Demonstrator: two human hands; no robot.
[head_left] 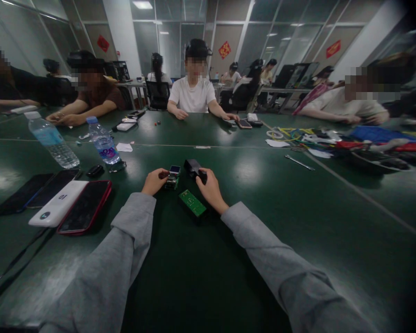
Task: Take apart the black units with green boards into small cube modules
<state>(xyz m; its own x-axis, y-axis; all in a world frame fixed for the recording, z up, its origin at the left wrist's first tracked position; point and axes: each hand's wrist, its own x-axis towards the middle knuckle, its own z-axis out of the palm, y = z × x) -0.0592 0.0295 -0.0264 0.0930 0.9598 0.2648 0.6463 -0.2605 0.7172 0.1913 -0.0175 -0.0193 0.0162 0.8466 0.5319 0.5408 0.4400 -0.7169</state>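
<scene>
With our left hand (155, 181) we are pinching the left side of a small electronic module (173, 175), which has a little screen on its far end. Our fingers are closed on it, low over the table (249, 259). Our right hand (210, 187) is gripping a black case (193, 167); the case is tilted, and its far end points toward the space beyond the module. The two hands are near each other, but not touching.

Between our hands, and a little closer to us, lies a green circuit board (193, 203) with dark edges. Neither hand is touching it.

To the left of our left hand, we have a phone with red edge (86, 208), a white device (60, 203) just beside it, and two dark phones farther left. Beyond these stand two water bottles, the nearer one (104, 143) with a blue cap, and a small black object (95, 171) is close to them.

To the right of our right hand, well apart, lies a metal wrench (300, 163), and behind it is a heap of cables (319, 138). Across the table, straight ahead of our hands, sits a person in a white T-shirt (194, 95).
</scene>
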